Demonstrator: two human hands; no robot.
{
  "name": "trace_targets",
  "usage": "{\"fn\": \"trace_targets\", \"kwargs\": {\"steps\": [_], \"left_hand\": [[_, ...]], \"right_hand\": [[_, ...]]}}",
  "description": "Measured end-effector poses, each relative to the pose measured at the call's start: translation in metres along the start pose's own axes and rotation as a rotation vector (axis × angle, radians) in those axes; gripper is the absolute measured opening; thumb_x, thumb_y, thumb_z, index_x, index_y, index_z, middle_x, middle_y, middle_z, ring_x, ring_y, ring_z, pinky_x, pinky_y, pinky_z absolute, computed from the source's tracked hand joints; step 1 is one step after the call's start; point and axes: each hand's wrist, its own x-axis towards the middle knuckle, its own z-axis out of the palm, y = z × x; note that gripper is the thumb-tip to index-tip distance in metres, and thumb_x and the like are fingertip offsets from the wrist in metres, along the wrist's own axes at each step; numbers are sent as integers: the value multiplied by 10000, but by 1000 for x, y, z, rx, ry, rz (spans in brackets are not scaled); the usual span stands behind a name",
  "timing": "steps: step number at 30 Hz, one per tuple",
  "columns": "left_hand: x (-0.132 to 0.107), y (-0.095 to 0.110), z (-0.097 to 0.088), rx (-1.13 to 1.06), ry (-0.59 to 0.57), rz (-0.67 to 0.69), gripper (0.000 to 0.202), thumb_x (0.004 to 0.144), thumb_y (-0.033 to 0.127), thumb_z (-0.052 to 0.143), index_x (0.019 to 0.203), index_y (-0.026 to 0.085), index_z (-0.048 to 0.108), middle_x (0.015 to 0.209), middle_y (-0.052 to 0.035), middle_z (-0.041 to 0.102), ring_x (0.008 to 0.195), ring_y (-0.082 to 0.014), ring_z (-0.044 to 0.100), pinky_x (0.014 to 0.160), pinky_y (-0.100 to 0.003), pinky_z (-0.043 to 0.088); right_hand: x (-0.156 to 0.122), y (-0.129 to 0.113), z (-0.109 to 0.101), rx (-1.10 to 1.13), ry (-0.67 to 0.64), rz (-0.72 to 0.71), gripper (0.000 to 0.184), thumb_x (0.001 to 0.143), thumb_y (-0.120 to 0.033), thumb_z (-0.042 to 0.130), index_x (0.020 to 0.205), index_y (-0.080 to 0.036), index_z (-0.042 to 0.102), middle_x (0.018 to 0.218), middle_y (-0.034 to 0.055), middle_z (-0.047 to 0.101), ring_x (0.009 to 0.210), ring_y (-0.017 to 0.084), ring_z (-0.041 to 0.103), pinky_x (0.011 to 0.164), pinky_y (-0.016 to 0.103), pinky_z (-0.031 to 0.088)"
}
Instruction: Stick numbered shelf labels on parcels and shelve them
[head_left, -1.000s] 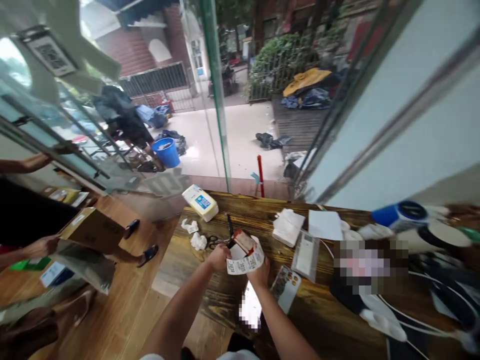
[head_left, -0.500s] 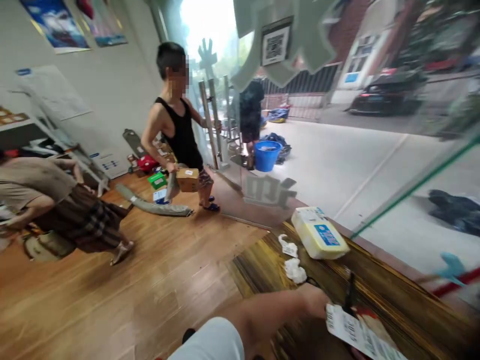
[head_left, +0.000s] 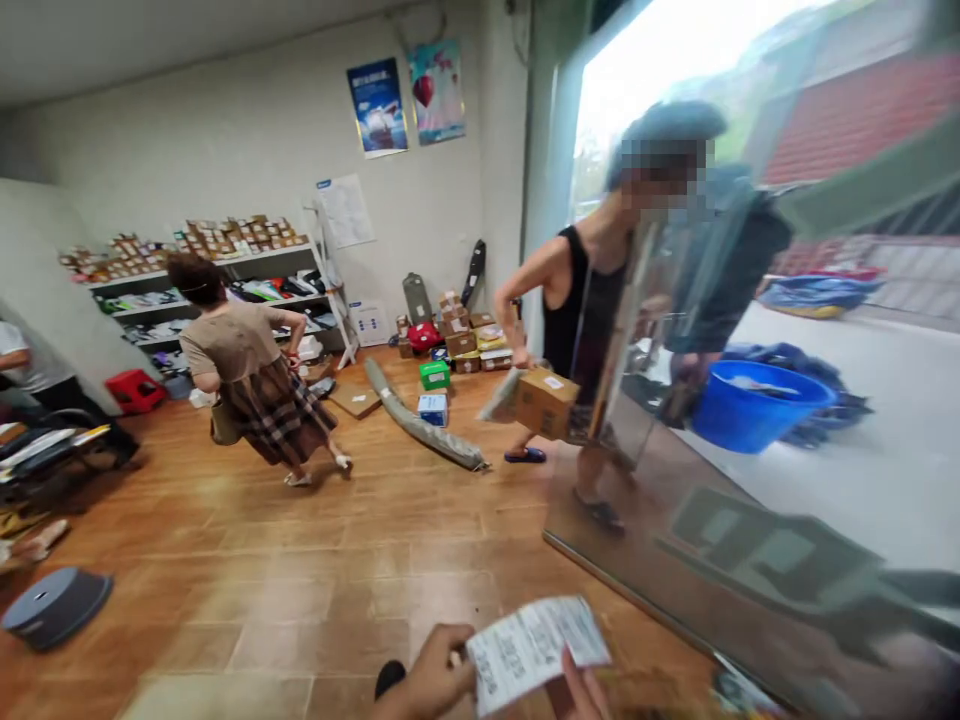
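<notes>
At the bottom edge of the view both my hands hold a white printed label strip [head_left: 534, 648]. My left hand [head_left: 429, 676] pinches its left end with closed fingers. Only a few fingers of my right hand [head_left: 582, 692] show, pressed under the strip's right part. Below the strip, part of a brownish thing is blurred and I cannot make it out.
A person in a black top carries a cardboard box [head_left: 545, 402] at the glass door [head_left: 675, 420]. Another person in a plaid skirt [head_left: 274, 410] walks toward the parcel shelves [head_left: 217, 270]. Boxes and a long grey wrapped parcel [head_left: 421, 428] lie on the wooden floor; a grey round object [head_left: 52, 605] sits at left.
The view has swung left from the wooden counter to the room. My hands still hold the label strip. The person with the box has moved to the door.
</notes>
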Motion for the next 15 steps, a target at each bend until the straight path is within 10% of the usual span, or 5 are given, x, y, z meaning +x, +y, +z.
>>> {"fn": "trace_targets", "kwargs": {"steps": [8,15], "left_hand": [[37,-59,-272,16,358,45,236,669,241,516,791,161,701,719,-44,668,722,-212,599,668,-283,455],[137,-103,-406,-101,320,-43,167,714,269,544,754,155,659,724,-37,686,707,-201,612,643,-269,451]], "right_hand": [[175,2,320,227,-290,111,526,543,-549,844,850,-154,682,752,57,740,670,211,682,684,374,567],[304,25,469,182,-319,37,487,582,-493,839,896,-177,641,770,20,742,670,180,672,636,312,548]]}}
